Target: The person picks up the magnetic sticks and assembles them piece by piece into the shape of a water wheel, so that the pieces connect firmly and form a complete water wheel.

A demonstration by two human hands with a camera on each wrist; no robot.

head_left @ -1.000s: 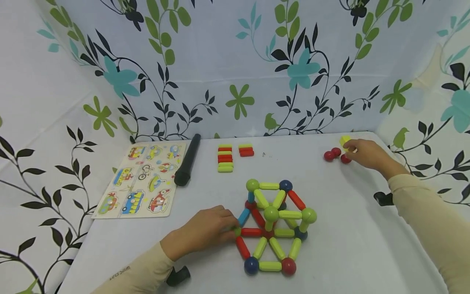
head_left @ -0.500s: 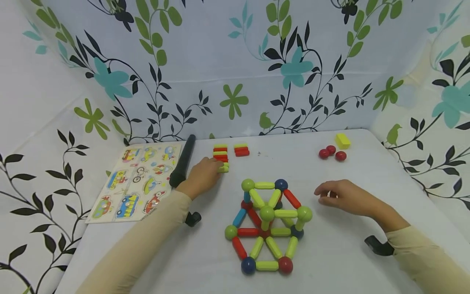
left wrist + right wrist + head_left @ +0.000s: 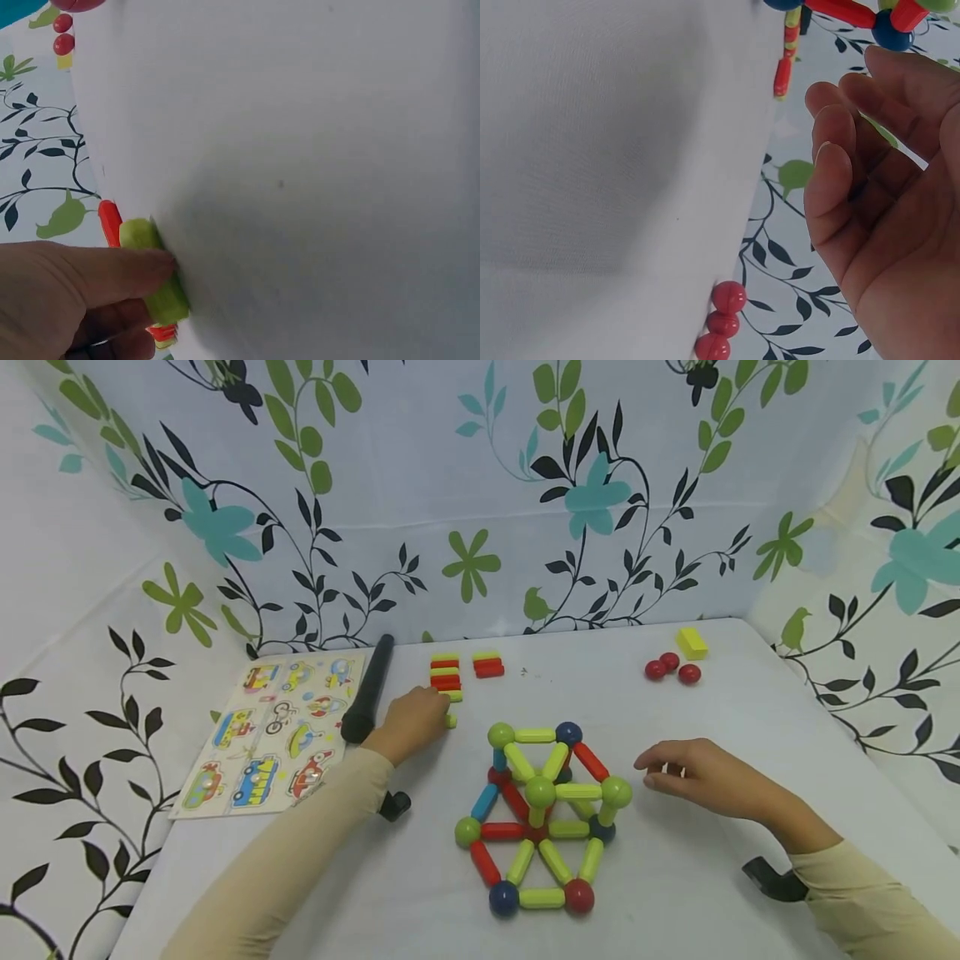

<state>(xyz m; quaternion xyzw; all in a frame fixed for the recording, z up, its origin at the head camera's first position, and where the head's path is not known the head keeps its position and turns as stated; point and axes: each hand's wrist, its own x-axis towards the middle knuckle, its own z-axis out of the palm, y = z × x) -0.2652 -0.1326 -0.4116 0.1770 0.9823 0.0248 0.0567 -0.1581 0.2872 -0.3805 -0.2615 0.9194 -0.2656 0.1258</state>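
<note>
My left hand [image 3: 414, 722] is at the near end of a short row of red and yellow-green rods [image 3: 446, 672]. In the left wrist view it pinches a yellow-green rod [image 3: 137, 234], with the thumb laid across it. A building of balls and magnetic-type rods [image 3: 540, 792], in green, red and blue, stands on the table before me. Beside it on the right hovers my right hand [image 3: 705, 777], fingers loosely bent and nothing in them. The right wrist view shows its palm and fingers [image 3: 832, 169] bare.
Three red balls [image 3: 656, 670] and a yellow block [image 3: 692, 643] lie at the back right. Two more rods [image 3: 488, 667] sit beside the row. On the left are a black microphone [image 3: 367, 697] and a picture puzzle board [image 3: 258, 710]. A patterned cloth [image 3: 420, 460] hangs behind.
My left hand has left the building's green ball, reached the rod row and drawn a yellow-green rod nearer. My right hand has let go of the yellow block and come back beside the building.
</note>
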